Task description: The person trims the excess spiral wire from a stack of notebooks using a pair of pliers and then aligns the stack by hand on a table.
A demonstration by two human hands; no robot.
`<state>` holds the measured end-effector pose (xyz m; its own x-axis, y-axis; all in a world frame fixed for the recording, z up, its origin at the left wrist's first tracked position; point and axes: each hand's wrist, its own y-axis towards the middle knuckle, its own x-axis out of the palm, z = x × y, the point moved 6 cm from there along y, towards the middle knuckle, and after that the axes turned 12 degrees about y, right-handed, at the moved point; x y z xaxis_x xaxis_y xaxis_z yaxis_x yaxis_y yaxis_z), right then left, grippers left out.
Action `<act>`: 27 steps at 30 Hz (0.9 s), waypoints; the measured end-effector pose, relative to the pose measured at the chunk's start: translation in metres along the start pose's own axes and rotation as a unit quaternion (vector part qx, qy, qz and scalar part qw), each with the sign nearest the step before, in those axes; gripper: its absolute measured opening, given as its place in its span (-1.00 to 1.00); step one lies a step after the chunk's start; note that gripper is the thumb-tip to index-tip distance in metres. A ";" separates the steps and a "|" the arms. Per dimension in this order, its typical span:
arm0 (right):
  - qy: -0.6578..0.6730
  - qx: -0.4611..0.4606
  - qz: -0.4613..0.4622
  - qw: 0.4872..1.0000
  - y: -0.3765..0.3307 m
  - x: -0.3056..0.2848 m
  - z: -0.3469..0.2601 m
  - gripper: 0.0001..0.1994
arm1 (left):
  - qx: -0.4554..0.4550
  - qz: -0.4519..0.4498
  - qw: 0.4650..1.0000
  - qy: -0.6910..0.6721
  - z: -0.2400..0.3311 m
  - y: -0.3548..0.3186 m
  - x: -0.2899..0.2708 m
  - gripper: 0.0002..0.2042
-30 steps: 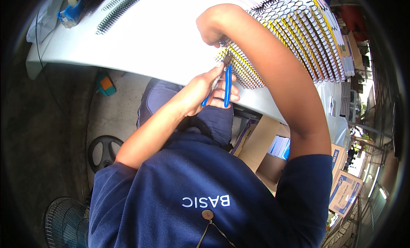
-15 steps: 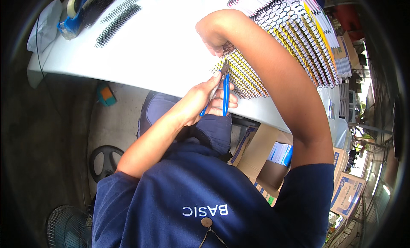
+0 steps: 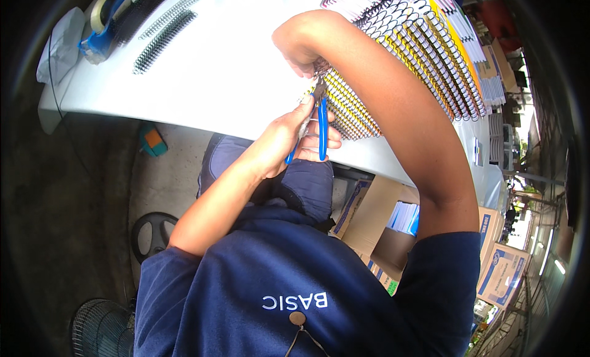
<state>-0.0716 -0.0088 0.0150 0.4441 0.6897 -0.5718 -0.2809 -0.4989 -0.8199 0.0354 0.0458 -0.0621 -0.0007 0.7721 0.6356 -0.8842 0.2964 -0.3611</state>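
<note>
My left hand (image 3: 276, 145) grips a pair of cutting pliers (image 3: 323, 129) with blue handles, its fingers round the spread handles. The plier jaws point away from me, close to the left ends of the coils on a stack of spiral-bound books (image 3: 356, 111). These books have black coils and white and yellow edges. Reaching across the stack, my right hand (image 3: 300, 44) bends down at its left end with curled fingers, just beyond the plier tips. Glare and the hand itself hide what its fingertips hold.
Loose black plastic coils (image 3: 165, 43) lie on the white table (image 3: 92, 105), near a blue tape dispenser (image 3: 98, 46) and a white bag (image 3: 61, 46). An open cardboard box (image 3: 362, 225) with booklets stands below the table's right side. A fan (image 3: 101, 326) is at lower left.
The pliers in my left hand have moved slightly up and left, closer to my right hand. My right hand has shifted a little left. The whole view has also shifted slightly.
</note>
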 end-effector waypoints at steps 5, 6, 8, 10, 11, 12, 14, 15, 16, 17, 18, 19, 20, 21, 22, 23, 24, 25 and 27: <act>0.032 0.027 -0.036 0.998 0.000 -0.003 0.006 -0.81 | 0.006 -0.072 0.996 0.051 -0.006 -0.001 -0.009 -0.46; 0.022 0.046 -0.034 0.998 -0.005 -0.006 0.007 -0.79 | 0.006 -0.063 0.996 0.067 -0.005 -0.004 -0.009 -0.45; 0.012 0.065 -0.031 0.997 -0.009 -0.005 0.000 -0.78 | 0.019 -0.058 0.997 0.053 -0.003 -0.005 -0.001 -0.46; -0.048 0.124 0.017 0.991 -0.008 -0.007 0.000 -0.73 | 0.033 -0.052 0.997 0.038 0.001 -0.004 0.005 -0.46; -0.047 0.125 0.017 0.991 -0.008 -0.008 0.001 -0.73 | 0.021 -0.038 0.999 0.016 0.003 -0.003 0.007 -0.47; -0.045 0.119 -0.005 0.992 -0.007 -0.009 0.002 -0.72 | 0.010 -0.024 1.000 -0.005 0.003 -0.001 0.006 -0.47; -0.041 0.107 -0.050 0.992 -0.006 -0.011 0.006 -0.69 | 0.020 -0.030 0.999 0.024 0.000 0.003 0.003 -0.47; -0.036 0.103 -0.054 0.993 -0.006 -0.012 0.008 -0.69 | 0.031 -0.036 0.998 0.053 0.000 0.004 0.001 -0.47; -0.030 0.100 -0.049 0.993 -0.005 -0.013 0.010 -0.69 | 0.030 -0.037 0.997 0.053 -0.001 0.003 -0.002 -0.47; -0.021 0.098 -0.042 0.994 -0.003 -0.014 0.011 -0.69 | 0.024 -0.052 0.997 0.041 -0.002 0.002 -0.004 -0.46; -0.013 0.094 -0.034 0.995 -0.003 -0.015 0.013 -0.69 | 0.017 -0.068 0.997 0.029 -0.003 0.001 -0.003 -0.45; -0.006 0.090 -0.030 0.995 -0.002 -0.016 0.015 -0.69 | 0.017 -0.068 0.997 0.029 -0.002 -0.001 -0.002 -0.45; 0.003 0.085 -0.024 0.996 -0.001 -0.017 0.016 -0.69 | 0.026 -0.055 0.997 0.052 0.001 -0.004 0.001 -0.46; 0.010 0.081 -0.020 0.996 0.000 -0.017 0.017 -0.70 | 0.035 -0.043 0.996 0.074 0.004 -0.005 0.003 -0.46; 0.017 0.079 -0.018 0.997 0.001 -0.017 0.019 -0.70 | 0.034 -0.044 0.996 0.075 0.005 -0.004 0.006 -0.46; 0.021 0.075 -0.013 0.997 0.001 -0.018 0.019 -0.70 | 0.028 -0.043 0.998 0.042 0.006 -0.002 0.009 -0.46; 0.023 0.072 -0.011 0.997 0.001 -0.019 0.018 -0.70 | 0.022 -0.041 0.999 0.009 0.008 0.000 0.011 -0.47; 0.026 0.070 -0.010 0.997 0.002 -0.020 0.018 -0.70 | 0.023 -0.026 0.999 0.011 0.010 0.000 0.010 -0.47; 0.032 0.069 -0.008 0.997 0.002 -0.021 0.020 -0.70 | 0.030 -0.036 0.999 0.026 0.009 0.001 0.010 -0.47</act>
<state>-0.0979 -0.0136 0.0248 0.5018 0.6594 -0.5598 -0.3854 -0.4090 -0.8272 0.0301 0.0485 -0.0502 0.0862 0.7783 0.6220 -0.9071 0.3195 -0.2740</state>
